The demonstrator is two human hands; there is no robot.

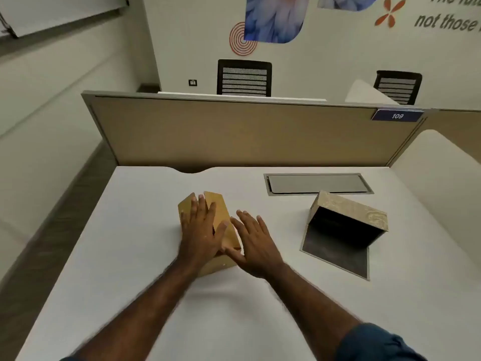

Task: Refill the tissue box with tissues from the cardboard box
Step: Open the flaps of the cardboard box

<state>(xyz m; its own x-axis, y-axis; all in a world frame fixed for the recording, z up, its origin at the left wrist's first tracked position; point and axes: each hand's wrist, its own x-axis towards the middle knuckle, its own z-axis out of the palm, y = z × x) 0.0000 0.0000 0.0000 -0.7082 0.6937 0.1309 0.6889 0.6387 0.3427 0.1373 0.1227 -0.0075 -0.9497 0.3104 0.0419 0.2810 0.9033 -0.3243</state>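
Opening step, by the look of it: left hand flat, fingers spread, on the cardboard box flaps at frame centre; right hand spread beside it, pinching nothing. Next: parting the flaps, lifting tissues toward the tissue box, lying open on the worktop at right.

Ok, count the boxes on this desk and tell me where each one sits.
2. The cardboard box is at the desk's middle, under the left hand, the right hand beside it. The tissue box lies open to the right. None looks hidden.

I see an office, white desk, tan partition numbered 109, mesh chairs, wall lettering.
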